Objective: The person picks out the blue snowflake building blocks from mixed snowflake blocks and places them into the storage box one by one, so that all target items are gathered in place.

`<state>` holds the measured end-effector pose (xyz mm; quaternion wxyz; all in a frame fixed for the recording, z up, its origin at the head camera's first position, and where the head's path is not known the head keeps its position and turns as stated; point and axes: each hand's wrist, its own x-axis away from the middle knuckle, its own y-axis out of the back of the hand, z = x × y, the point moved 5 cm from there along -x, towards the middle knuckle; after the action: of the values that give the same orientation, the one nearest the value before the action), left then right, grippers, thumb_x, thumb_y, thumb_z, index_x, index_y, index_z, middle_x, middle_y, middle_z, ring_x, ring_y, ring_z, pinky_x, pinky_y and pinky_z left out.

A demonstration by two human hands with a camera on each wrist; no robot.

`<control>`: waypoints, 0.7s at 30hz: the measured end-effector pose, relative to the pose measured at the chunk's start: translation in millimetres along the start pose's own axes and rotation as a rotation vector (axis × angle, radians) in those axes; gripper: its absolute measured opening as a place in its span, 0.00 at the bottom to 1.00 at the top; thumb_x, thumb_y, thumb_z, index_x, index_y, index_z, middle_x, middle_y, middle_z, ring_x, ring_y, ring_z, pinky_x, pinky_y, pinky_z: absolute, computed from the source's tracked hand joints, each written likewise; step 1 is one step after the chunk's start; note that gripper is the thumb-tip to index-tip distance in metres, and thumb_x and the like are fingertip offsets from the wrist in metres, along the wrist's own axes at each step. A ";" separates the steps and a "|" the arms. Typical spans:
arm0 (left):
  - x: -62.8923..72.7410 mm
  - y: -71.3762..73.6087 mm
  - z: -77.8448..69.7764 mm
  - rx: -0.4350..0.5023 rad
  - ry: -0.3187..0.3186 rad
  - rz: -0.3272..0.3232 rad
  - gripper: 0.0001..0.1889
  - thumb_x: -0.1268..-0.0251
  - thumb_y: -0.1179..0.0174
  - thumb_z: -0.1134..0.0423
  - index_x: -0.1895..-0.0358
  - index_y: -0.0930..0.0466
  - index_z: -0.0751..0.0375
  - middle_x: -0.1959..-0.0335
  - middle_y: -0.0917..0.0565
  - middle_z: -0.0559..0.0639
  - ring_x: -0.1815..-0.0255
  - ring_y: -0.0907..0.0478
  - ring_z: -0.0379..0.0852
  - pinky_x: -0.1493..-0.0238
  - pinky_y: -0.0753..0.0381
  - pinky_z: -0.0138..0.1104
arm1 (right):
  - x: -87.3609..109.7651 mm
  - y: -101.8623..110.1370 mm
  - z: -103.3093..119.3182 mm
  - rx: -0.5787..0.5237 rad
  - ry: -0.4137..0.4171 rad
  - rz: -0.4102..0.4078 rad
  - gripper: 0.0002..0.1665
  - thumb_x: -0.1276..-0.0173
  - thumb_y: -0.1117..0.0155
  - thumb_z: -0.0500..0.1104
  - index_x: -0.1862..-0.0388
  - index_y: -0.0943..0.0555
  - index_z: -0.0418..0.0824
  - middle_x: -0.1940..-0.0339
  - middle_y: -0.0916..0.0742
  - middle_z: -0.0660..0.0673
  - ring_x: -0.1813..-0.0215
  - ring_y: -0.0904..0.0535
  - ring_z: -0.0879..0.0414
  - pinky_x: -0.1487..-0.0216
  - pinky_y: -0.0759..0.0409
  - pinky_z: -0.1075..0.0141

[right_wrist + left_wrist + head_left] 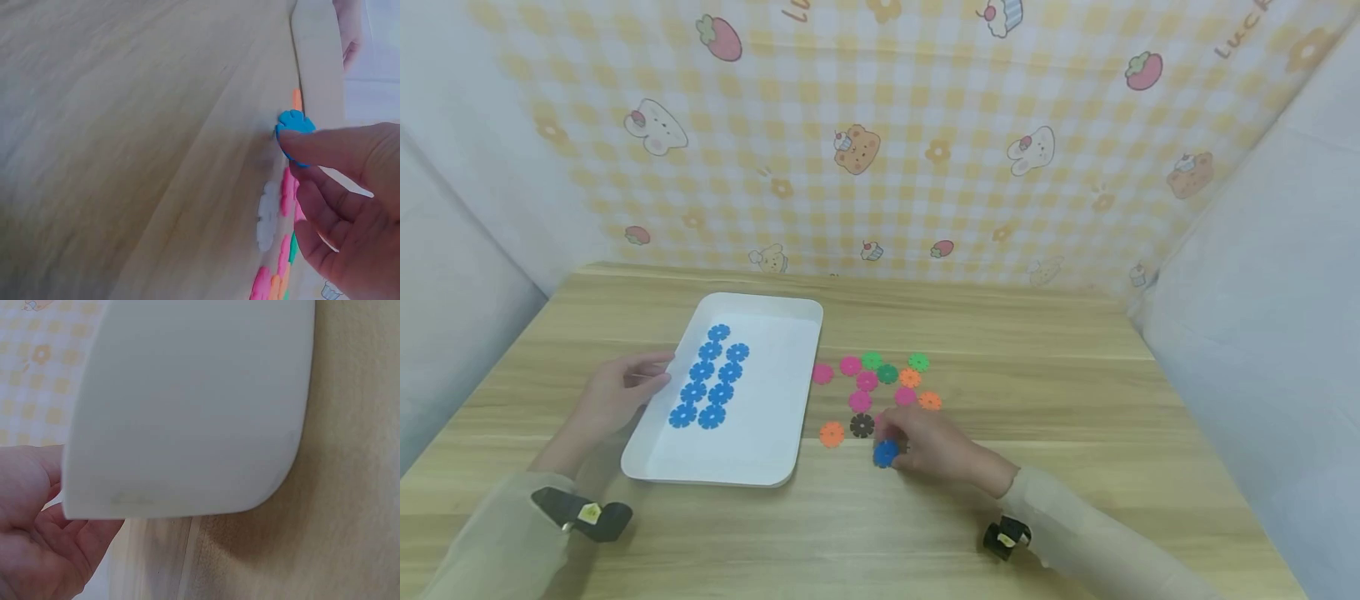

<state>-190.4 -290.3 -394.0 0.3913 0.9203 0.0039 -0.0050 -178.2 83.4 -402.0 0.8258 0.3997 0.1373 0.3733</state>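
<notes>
My right hand (936, 446) pinches a blue snowflake disc (886, 454) between thumb and fingers, near the front of the loose pieces. In the right wrist view the thumb lies across the face of the blue snowflake disc (296, 122). My left hand (617, 392) holds the left rim of a white tray (767, 400). From the left wrist, the tray's side wall (187, 412) fills much of the view and hides part of the fingers. Inside the tray, several blue snowflake discs (702, 372) lie in two columns along the left half.
Right of the tray lie loose discs: pink (850, 366), green (918, 362), orange (831, 434) and a black one (862, 426). A whitish disc (267, 215) shows in the right wrist view. A patterned cloth (925, 192) hangs behind the wooden table (1037, 375).
</notes>
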 end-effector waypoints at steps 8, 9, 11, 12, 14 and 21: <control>-0.2 0.5 0.0 -0.007 0.003 -0.002 0.22 0.32 0.49 0.58 0.40 0.32 0.69 0.53 0.25 0.70 0.54 0.26 0.65 0.63 0.20 0.44 | -4.5 9.0 8.5 -0.114 0.063 -0.065 0.08 0.38 0.41 0.30 0.65 0.19 0.40 0.66 0.17 0.53 0.62 0.23 0.63 0.58 0.24 0.73; -0.1 0.6 0.3 -0.008 0.003 -0.005 0.22 0.32 0.49 0.59 0.40 0.32 0.69 0.53 0.25 0.70 0.54 0.26 0.65 0.63 0.20 0.44 | -6.5 10.5 10.5 -0.116 0.079 -0.071 0.08 0.38 0.40 0.30 0.65 0.19 0.40 0.65 0.17 0.53 0.61 0.24 0.63 0.58 0.24 0.72; 0.1 0.7 1.0 -0.012 0.003 -0.010 0.22 0.32 0.49 0.58 0.39 0.32 0.68 0.54 0.24 0.69 0.54 0.26 0.65 0.62 0.20 0.46 | -11.9 13.2 15.0 -0.130 0.113 -0.083 0.07 0.39 0.40 0.29 0.65 0.18 0.38 0.65 0.16 0.51 0.62 0.23 0.62 0.58 0.23 0.72; 0.2 0.8 1.4 -0.013 0.004 -0.010 0.23 0.32 0.49 0.58 0.39 0.32 0.68 0.53 0.24 0.69 0.54 0.26 0.65 0.61 0.20 0.47 | -14.8 14.7 17.4 -0.130 0.124 -0.090 0.07 0.39 0.40 0.29 0.65 0.18 0.37 0.65 0.16 0.50 0.62 0.23 0.62 0.59 0.23 0.72; 0.3 0.7 2.2 -0.011 0.005 -0.007 0.23 0.32 0.48 0.58 0.39 0.33 0.68 0.53 0.25 0.70 0.53 0.27 0.66 0.60 0.21 0.50 | -21.4 17.6 23.1 -0.130 0.140 -0.104 0.06 0.39 0.39 0.30 0.64 0.18 0.36 0.65 0.15 0.49 0.62 0.22 0.61 0.59 0.23 0.73; -0.1 -0.9 5.2 0.004 0.011 0.008 0.24 0.32 0.49 0.56 0.38 0.33 0.67 0.52 0.25 0.69 0.53 0.27 0.65 0.59 0.22 0.50 | -53.5 21.5 39.8 -0.100 0.137 -0.143 0.06 0.36 0.41 0.33 0.62 0.19 0.38 0.64 0.17 0.50 0.60 0.22 0.62 0.57 0.24 0.74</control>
<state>-190.6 -293.4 -398.2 0.3896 0.9210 0.0020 0.0015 -204.7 31.0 -363.9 0.8579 0.3210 0.2025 0.3464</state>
